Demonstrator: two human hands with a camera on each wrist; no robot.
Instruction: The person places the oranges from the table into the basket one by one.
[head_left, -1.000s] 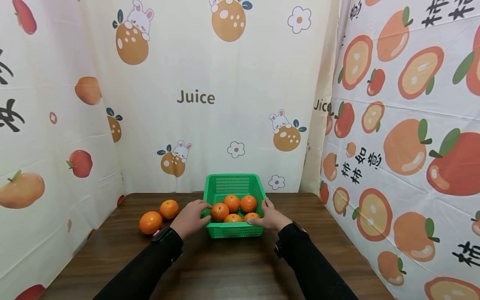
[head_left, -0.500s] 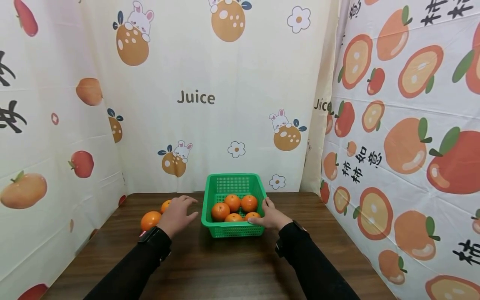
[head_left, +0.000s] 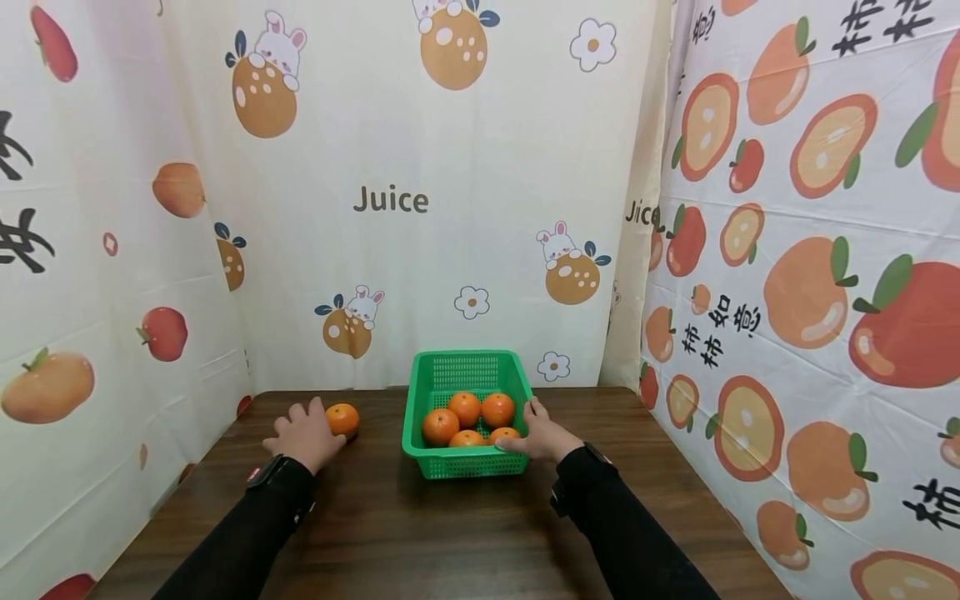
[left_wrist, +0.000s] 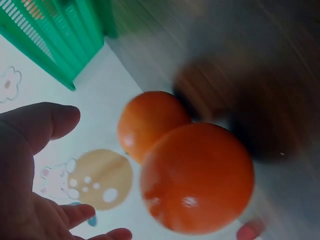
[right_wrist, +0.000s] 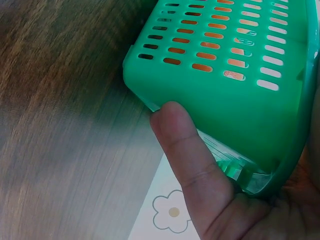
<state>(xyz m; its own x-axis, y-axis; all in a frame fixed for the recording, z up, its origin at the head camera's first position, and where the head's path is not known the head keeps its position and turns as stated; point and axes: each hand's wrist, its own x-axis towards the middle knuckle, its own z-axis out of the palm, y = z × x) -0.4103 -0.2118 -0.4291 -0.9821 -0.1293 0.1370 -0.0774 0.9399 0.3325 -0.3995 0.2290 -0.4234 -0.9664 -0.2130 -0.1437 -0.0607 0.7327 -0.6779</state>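
My left hand reaches over the left side of the table with its fingers spread. Beside its thumb lies an orange; the hand hides a second one in the head view. Both show in the left wrist view: a nearer orange overlaps a farther orange, and the thumb and fingers stand apart from them. At the centre back is a green plastic basket with several oranges inside. My right hand grips its right front corner, the thumb over the rim and a finger along the outer wall.
The dark wooden table runs back to a printed curtain close behind the basket. Patterned cloths hang along both sides, a left cloth and a right cloth.
My left hand has left the basket's left rim and moved left to the two oranges on the table, its fingers spreading. The right hand stays on the basket.
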